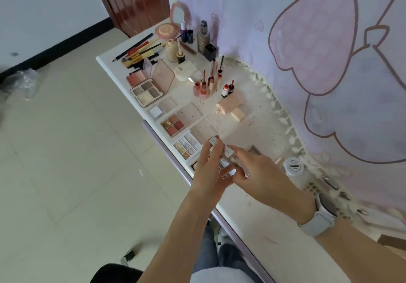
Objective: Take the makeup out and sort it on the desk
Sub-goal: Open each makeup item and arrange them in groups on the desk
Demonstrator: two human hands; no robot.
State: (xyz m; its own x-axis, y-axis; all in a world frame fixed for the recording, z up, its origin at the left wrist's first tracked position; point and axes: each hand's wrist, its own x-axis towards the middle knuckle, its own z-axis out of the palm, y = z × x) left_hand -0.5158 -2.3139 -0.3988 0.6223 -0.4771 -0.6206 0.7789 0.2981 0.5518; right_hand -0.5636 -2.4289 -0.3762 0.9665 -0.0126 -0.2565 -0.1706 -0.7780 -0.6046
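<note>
Both hands hold a slim silver compact palette [222, 148] just above the white desk [259, 223], near its front edge. My left hand [209, 168] grips its near side with curled fingers, and my right hand [254, 168] pinches its far edge. Beyond them several open eyeshadow palettes [173, 123] lie in a row along the desk's front edge. Lip glosses [205, 86] stand upright in a cluster, and a peach tube [230, 104] lies on its side. Brushes and pencils [140, 50] lie at the far end beside bottles [203, 36].
A white round jar [294, 166] stands to the right of my hands by the curtain [318, 63]. A small pink mirror [179, 15] stands at the desk's far end. Tiled floor [66, 151] lies to the left, with a crumpled plastic bag [19, 83] on it.
</note>
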